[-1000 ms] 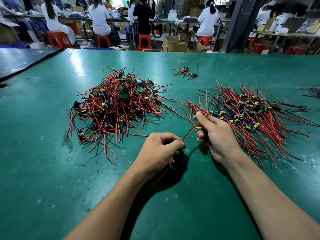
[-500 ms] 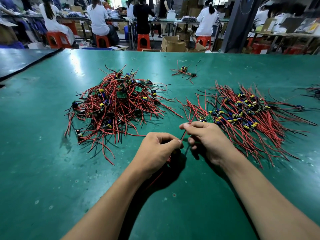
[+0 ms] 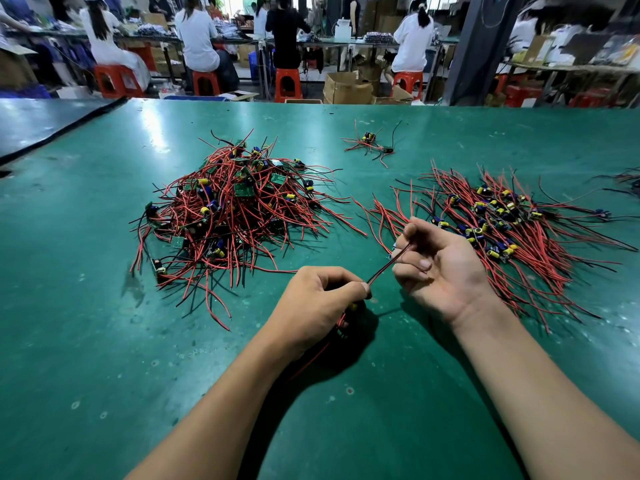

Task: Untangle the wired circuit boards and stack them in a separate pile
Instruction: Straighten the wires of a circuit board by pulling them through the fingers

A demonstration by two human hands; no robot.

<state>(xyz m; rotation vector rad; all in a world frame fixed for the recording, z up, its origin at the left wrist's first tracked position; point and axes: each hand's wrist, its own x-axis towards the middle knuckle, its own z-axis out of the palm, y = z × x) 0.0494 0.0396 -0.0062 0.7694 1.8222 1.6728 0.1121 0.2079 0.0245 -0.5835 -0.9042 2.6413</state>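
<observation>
A green work table was seen filling the foreground, with a bright glare reflected on its far left part. A second, darker table was set just beside it on the left. Beyond, across an aisle, several people in white tops were seated on red stools at long benches — backs turned. A person in black could be made out between them. An open cardboard box was left on the floor, near a dark pillar.
</observation>
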